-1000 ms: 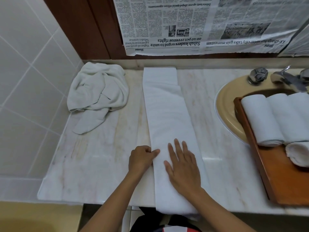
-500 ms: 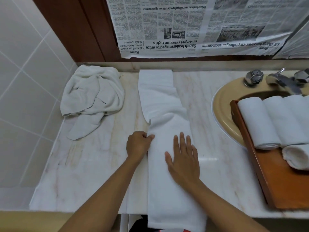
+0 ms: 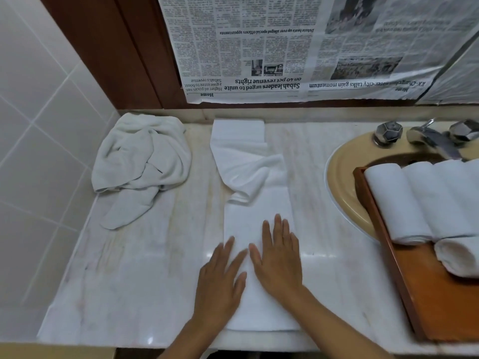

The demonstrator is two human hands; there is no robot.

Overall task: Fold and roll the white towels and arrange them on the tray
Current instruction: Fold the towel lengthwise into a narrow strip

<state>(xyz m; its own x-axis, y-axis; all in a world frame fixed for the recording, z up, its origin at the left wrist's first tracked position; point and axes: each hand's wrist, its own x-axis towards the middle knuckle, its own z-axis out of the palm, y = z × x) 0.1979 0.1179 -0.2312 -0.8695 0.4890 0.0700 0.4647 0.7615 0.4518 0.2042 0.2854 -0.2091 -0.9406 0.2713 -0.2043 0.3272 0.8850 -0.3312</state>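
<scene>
White terry towel (image 3: 255,216), folded into a long strip, lies lengthwise on the pale marble counter (image 3: 145,268), its far half rumpled and its near end flat at the counter's front edge. Left hand (image 3: 220,278) and right hand (image 3: 278,255) press on it side by side, palms down, fingers straight, gripping nothing. Rolled white towels (image 3: 396,203) sit on the brown wooden tray (image 3: 427,294) across the beige sink (image 3: 339,182). A crumpled grey-white towel (image 3: 142,161) lies far left.
</scene>
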